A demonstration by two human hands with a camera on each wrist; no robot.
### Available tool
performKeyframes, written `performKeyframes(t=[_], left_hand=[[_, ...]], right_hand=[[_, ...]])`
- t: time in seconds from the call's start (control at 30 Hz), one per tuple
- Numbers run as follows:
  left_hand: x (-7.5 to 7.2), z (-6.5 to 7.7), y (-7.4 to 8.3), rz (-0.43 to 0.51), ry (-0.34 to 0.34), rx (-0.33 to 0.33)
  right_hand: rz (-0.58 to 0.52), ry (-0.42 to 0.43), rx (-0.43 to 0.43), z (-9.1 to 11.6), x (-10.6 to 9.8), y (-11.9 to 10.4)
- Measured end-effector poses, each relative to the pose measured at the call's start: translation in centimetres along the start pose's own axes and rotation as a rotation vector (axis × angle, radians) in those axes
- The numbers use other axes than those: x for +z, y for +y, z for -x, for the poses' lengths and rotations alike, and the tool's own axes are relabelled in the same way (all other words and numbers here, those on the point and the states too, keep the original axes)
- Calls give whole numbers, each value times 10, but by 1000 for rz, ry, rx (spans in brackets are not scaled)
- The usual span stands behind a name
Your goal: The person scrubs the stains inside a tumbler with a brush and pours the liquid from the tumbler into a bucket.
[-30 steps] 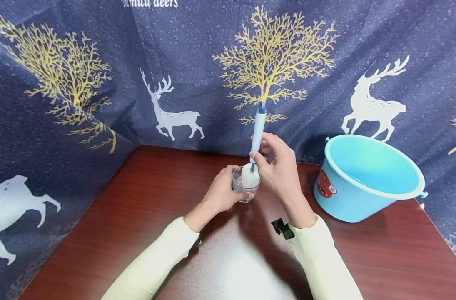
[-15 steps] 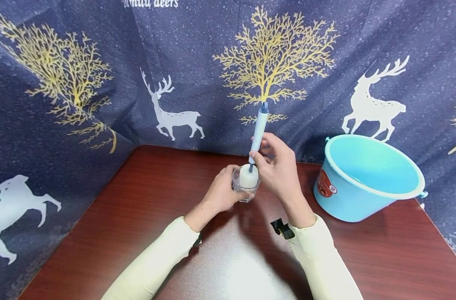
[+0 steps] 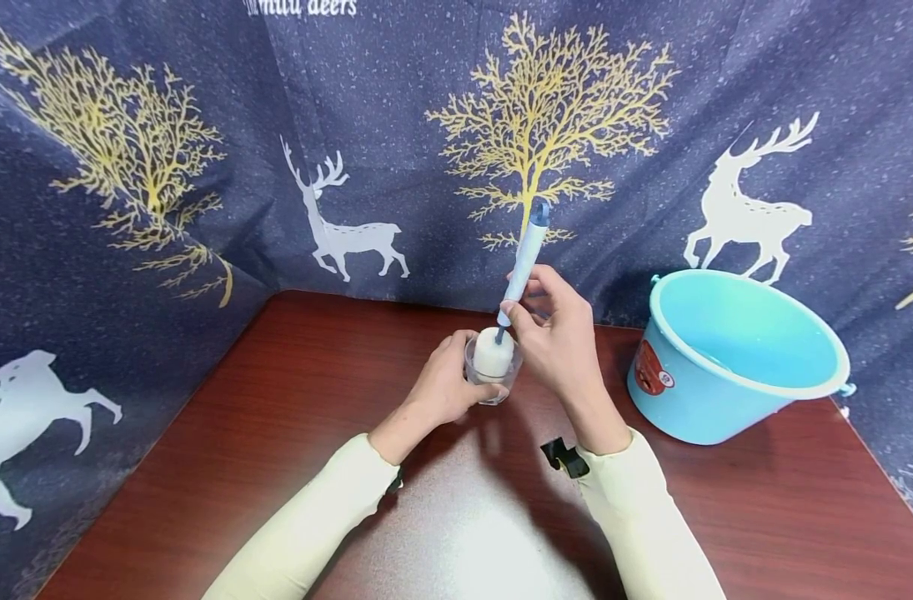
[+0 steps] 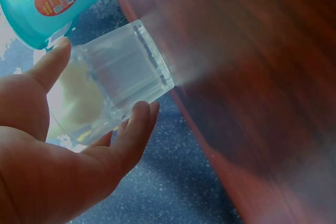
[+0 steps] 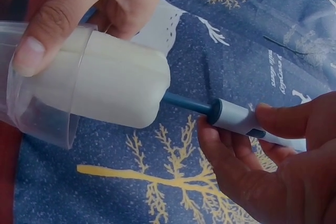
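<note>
A clear glass cup is gripped round its side by my left hand, thumb on one side and fingers on the other. Inside its mouth sits the white sponge head of a cup brush, partly sticking out above the rim. My right hand pinches the brush's light blue handle near its lower end, between thumb and fingers. The handle tilts up to the right, ending in a dark blue loop. In the right wrist view a thin dark blue stem joins handle and sponge.
A light blue bucket with a red label stands on the right of the brown wooden table. Behind the table hangs a dark blue cloth printed with deer and golden trees.
The top of the brush handle has swung to the right, while its sponge has shifted slightly left within the cup. My left hand and the cup have stayed in place.
</note>
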State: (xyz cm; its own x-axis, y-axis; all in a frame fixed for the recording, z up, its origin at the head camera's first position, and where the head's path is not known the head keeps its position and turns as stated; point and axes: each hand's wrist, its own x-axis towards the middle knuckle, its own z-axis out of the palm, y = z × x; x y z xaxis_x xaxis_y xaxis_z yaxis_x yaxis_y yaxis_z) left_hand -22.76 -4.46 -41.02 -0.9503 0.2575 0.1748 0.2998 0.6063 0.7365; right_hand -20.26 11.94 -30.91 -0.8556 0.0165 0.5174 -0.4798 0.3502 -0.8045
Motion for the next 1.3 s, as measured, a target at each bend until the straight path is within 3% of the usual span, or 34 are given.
performKeyframes(t=[0.77, 1.3], left_hand=[[1, -1, -1, -1, 6, -1], [1, -1, 0, 7, 7, 7]], right_hand=[[17, 0, 15, 0, 0, 5], [-42, -2, 14, 0, 2, 4]])
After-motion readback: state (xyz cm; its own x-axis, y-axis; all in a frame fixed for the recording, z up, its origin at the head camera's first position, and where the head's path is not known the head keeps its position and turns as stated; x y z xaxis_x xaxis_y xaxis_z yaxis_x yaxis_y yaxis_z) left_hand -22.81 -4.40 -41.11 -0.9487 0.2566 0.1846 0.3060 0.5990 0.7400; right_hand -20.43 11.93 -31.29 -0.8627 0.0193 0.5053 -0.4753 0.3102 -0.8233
